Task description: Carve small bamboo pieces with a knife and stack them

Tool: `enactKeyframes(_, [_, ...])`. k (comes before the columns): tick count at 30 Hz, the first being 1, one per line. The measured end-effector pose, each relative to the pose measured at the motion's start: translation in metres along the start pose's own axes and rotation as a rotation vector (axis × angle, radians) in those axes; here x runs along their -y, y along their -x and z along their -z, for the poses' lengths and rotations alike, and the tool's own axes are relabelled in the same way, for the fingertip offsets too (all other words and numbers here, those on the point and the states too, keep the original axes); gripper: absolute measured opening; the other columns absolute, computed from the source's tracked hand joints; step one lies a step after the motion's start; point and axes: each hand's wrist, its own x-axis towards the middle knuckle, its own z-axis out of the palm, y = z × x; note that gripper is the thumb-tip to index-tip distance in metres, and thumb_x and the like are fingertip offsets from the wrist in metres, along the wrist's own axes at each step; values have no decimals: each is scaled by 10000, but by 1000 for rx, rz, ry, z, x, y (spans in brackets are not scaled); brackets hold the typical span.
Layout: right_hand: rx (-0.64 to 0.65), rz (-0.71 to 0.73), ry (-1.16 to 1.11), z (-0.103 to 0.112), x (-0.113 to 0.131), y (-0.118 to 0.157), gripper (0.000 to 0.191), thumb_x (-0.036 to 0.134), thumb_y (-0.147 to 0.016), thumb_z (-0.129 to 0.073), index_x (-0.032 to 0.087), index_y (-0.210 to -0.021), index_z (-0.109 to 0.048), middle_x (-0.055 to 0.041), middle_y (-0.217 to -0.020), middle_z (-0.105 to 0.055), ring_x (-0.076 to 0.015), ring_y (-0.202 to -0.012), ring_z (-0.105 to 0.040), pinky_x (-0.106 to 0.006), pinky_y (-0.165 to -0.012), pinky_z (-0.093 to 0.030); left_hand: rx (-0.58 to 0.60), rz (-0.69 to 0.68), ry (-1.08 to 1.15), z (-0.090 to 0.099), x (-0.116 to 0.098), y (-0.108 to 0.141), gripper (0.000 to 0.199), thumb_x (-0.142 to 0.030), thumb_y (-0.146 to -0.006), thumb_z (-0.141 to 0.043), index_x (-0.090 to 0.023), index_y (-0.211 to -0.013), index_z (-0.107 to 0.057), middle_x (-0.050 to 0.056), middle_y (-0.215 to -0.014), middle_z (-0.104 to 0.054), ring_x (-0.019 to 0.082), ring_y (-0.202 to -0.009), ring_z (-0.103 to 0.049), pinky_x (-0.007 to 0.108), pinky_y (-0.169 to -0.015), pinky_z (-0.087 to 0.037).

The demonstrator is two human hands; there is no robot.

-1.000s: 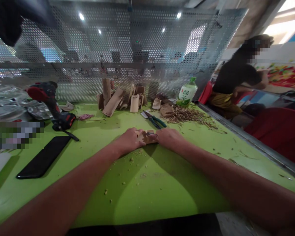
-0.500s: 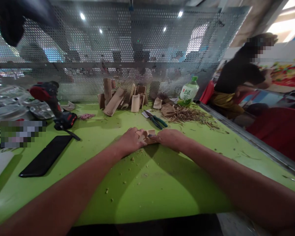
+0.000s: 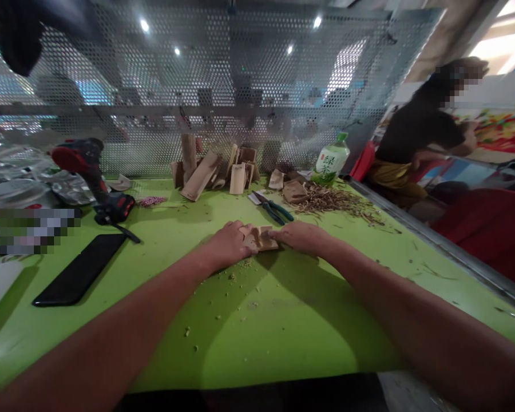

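A small light-brown piece of wood (image 3: 268, 242), with a hollow in its upper side, lies low over the green table in front of me. My left hand (image 3: 229, 243) is closed around its left end, thumb at the near edge. At the right end, my right hand (image 3: 302, 237) has its fingers curled together, fingertips against the wood. A small greyish tip shows by those fingertips, but what it belongs to is hidden in the hand. Pale crumbs (image 3: 232, 276) are scattered on the table just below the piece. Green-handled pliers (image 3: 274, 209) lie just beyond my hands.
Several curved brown wood pieces (image 3: 201, 176) lean at the back by a perforated metal screen (image 3: 240, 74). Brown shavings (image 3: 335, 200) and a green-capped bottle (image 3: 332, 160) stand right; a cordless drill (image 3: 96, 177) and black phone (image 3: 81, 269) are left. A person (image 3: 424, 126) sits beyond.
My right hand has drawn slightly to the right, and more of the wood's right end shows. The greyish tip reaches less far over the wood. My left hand keeps its hold.
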Motion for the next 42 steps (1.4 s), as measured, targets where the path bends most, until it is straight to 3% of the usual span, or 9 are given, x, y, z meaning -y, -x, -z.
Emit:
enactKeyframes(6, [-27,-133,-125,3,-1,7,524,545,-980,-330,180,-1047,-700,-126,-933,-710,-226,-778,-637,-302,-650,-432,-38,45,133,-4,6,0,740,-539,-777,-646,-172,-1406,-516,164,-1323,-577,321,-1130,-583,376,-922,-465])
enactKeyframes(8, [-74,-106,-215,2,0,9,548,610,-936,-396,180,-1140,-667,-127,-1049,-708,-235,-857,-641,-296,-681,-442,-52,90,175,-4,10,0,800,-556,-782,-635,-168,-1458,-451,183,-1380,-542,327,-1153,-585,382,-924,-471])
enactKeyframes(15, [-154,-79,-372,-5,1,8,594,543,-852,-583,211,-1344,-562,-117,-1317,-626,-273,-1086,-606,-338,-847,-455,-62,90,247,-5,23,-8,660,-239,-767,-633,-167,-1414,-521,148,-1414,-548,298,-1212,-578,365,-976,-474])
enactKeyframes(20, [-265,56,-503,-5,2,12,355,413,-807,-631,215,-1099,-672,-47,-1032,-719,-206,-865,-625,-273,-699,-428,-230,-53,363,-4,16,-4,510,-199,-802,-590,-165,-1309,-622,125,-1220,-674,253,-1057,-638,364,-870,-536])
enactKeyframes(23, [-268,105,-452,-5,8,17,158,336,-790,-593,192,-820,-649,2,-752,-662,-153,-679,-552,-240,-583,-346,-406,-87,468,-2,11,-1,450,-213,-825,-582,-163,-1269,-643,110,-1160,-690,227,-1026,-635,363,-859,-545])
enactKeyframes(26, [-254,112,-431,-6,16,18,155,333,-771,-587,186,-722,-590,19,-660,-592,-125,-606,-490,-231,-535,-289,-476,-58,629,-2,9,-1,456,-261,-822,-626,-164,-1267,-630,99,-1116,-697,212,-1003,-635,358,-854,-545])
enactKeyframes(32, [-214,42,-453,-7,23,19,132,303,-775,-601,183,-724,-581,6,-684,-602,-123,-599,-484,-234,-528,-293,-258,-44,1018,7,0,2,628,-329,-895,-565,-170,-1472,-374,150,-1333,-594,234,-1107,-606,359,-869,-533])
enactKeyframes(36, [-196,-29,-518,-4,24,20,155,331,-794,-614,185,-748,-590,-6,-715,-619,-135,-620,-507,-236,-528,-312,-168,-56,1041,13,-2,7,653,-253,-935,-440,-256,-1546,-210,101,-1485,-469,239,-1278,-509,385,-942,-514])
enactKeyframes(42, [-221,0,-529,-7,22,17,129,303,-754,-612,185,-708,-585,18,-662,-581,-124,-600,-478,-235,-527,-294,-96,28,1081,5,0,2,553,-302,-892,-510,-216,-1431,-421,110,-1337,-601,226,-1114,-613,364,-871,-532])
